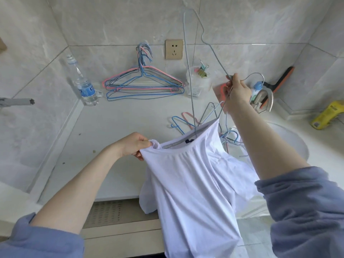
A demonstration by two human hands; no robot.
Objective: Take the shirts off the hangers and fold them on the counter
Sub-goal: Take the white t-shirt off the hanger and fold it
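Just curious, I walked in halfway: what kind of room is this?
Probably a home laundry or utility corner. Grey tiled walls meet a pale counter, wire hangers hang under a wall socket, and a tub of clips stands beside them.

A single wide-angle camera on the wearer's head looks forward and down, close over a pale counter (pixel 115 127) that fills the frame's centre. Tiled walls (pixel 111 19) bend across the top and both upper corners; both forearms enter from the lower corners.
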